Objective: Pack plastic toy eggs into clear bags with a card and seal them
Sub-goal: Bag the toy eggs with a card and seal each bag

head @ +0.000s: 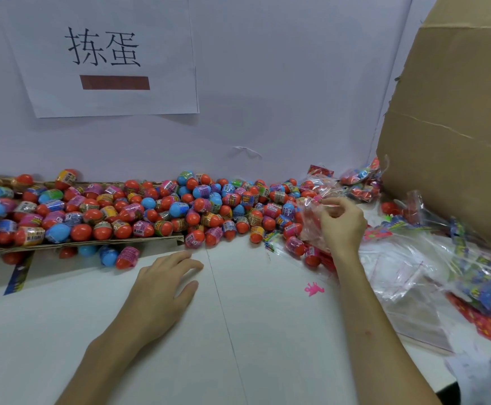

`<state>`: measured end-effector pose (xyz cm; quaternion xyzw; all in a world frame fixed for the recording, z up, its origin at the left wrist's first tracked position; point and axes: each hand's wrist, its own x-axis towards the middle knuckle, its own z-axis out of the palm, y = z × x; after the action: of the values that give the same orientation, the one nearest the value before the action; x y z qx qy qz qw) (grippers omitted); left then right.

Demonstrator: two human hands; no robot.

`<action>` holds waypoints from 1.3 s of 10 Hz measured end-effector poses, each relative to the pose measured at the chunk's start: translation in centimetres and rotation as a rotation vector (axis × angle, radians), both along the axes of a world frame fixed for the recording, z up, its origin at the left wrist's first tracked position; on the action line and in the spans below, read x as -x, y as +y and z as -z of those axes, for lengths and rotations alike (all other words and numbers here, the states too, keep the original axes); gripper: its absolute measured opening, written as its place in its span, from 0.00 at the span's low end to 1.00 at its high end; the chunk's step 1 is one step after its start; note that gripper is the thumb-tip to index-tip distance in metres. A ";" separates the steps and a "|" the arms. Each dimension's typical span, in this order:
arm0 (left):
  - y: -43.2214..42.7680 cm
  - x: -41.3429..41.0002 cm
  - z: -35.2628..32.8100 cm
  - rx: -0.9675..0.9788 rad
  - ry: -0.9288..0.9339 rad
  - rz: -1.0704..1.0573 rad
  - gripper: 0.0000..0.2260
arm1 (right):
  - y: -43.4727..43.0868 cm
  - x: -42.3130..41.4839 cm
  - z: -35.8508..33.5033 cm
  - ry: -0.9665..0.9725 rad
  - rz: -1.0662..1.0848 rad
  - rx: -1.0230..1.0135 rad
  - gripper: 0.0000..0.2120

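Note:
A long heap of red and blue plastic toy eggs (156,209) with colourful wrap labels lies along the back wall. My right hand (340,226) pinches a clear bag (311,220) at the right end of the heap, and red shows through the bag. My left hand (162,287) rests flat on the white table (238,331) with straight fingers, just in front of the eggs, holding nothing. Empty clear bags (399,276) and printed cards (484,287) lie in a loose pile to the right.
A large cardboard box (454,112) stands at the right. Filled bags (361,182) sit against the wall beside it. A cardboard strip (77,244) edges the left part of the heap. A small pink toy (313,288) lies on the table. A paper sign (104,54) hangs on the wall.

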<state>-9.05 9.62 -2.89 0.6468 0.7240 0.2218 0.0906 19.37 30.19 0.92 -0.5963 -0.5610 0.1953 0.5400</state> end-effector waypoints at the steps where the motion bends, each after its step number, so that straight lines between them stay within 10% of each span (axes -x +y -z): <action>1: 0.0 -0.1 0.0 0.000 0.001 -0.003 0.16 | -0.3 0.2 -0.2 -0.022 0.062 -0.074 0.09; 10: -0.3 -0.5 -0.6 -0.030 -0.078 0.013 0.13 | -5.6 8.1 -1.6 -0.079 -0.398 -0.448 0.38; 12: 0.5 -2.5 -3.1 -0.113 -1.315 -0.114 0.25 | -10.9 12.6 -0.1 -0.180 -0.856 -0.474 0.39; 13: 0.1 -2.1 -2.9 -0.179 -1.319 -0.193 0.29 | -11.8 13.6 0.7 -0.134 -0.965 -0.420 0.38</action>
<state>-6.99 9.68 -0.04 0.3134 0.5504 0.6367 0.4398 5.82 18.35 0.22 -0.1605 -0.8319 0.2665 0.4595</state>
